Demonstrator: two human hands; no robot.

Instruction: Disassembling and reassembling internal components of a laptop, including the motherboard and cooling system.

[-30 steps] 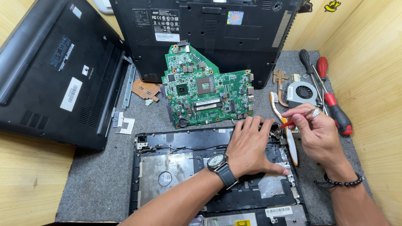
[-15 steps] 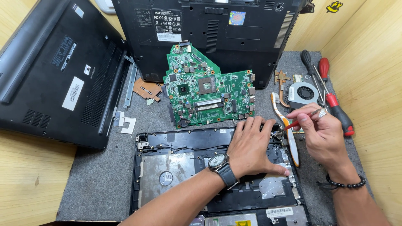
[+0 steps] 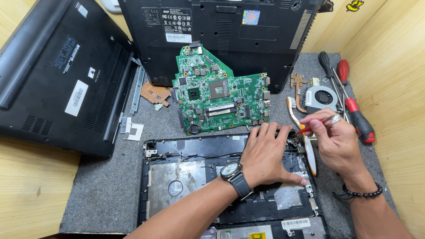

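Far left: closed black laptop (image 3: 57,75) lying flat, a second black laptop base (image 3: 221,31) bottom-up at the top. Loose metal bracket (image 3: 137,84) and copper-coloured flex piece (image 3: 155,93) between them on the grey mat (image 3: 102,190).

Centre: green motherboard (image 3: 221,95) lifted out, lying just above the open laptop chassis (image 3: 186,181).

Left hand (image 3: 265,155) lies flat with fingers spread on the chassis, pressing down near its top right corner; grasping nothing. Wristwatch (image 3: 231,170) on that wrist.

Right hand (image 3: 336,141) pinches a thin red-handled screwdriver (image 3: 312,126), tip angled down at the hinge corner (image 3: 293,139) of the chassis.

Doing it well, my read: keep the left palm loading the chassis so it can't skate, driver in line with the screw, light downward pressure before turning. The tip is partly hidden, so I can't confirm it's seated.

Right: cooling fan with copper heatpipe (image 3: 321,97), two spare screwdrivers (image 3: 354,110) near the wooden wall.

Count: 2 laptops plus 1 open chassis, 1 motherboard, 1 fan, 3 screwdrivers, 2 hands.
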